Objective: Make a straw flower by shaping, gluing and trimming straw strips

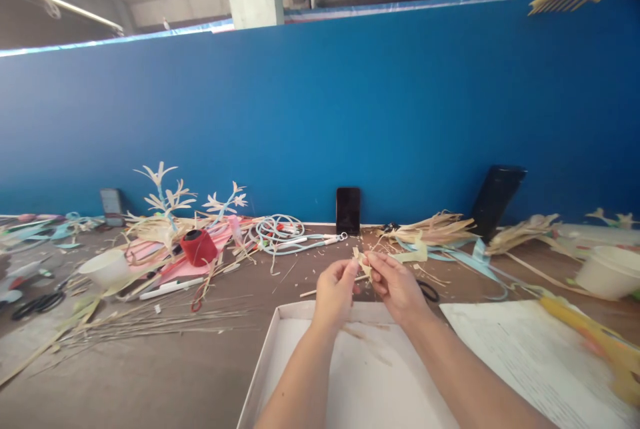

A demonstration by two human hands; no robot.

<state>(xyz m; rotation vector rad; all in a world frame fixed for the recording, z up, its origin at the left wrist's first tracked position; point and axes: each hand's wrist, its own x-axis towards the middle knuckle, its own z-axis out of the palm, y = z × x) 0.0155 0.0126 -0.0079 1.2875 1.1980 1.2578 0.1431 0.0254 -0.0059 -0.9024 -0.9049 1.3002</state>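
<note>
My left hand point(336, 292) and my right hand point(395, 282) meet above the far edge of a shallow white box point(290, 311). Between their fingertips is a small pale straw-coloured strip piece point(364, 262), pinched from both sides; its exact shape is partly hidden by the fingers. A thin stick point(308, 294) pokes out to the left of my left hand, at the box's far rim. Beside my right hand lies a black loop point(429, 291), perhaps a scissor handle. Short brown scraps sit on the box floor below my wrists.
A phone point(348, 210) leans on the blue partition point(350, 116). Left are straw flowers point(170, 199), a red thread spool point(199, 247), a white cup point(105, 268) and scissors point(39, 302). Right are a straw bundle point(433, 228), a printed sheet point(520, 349) and a white tub point(607, 272).
</note>
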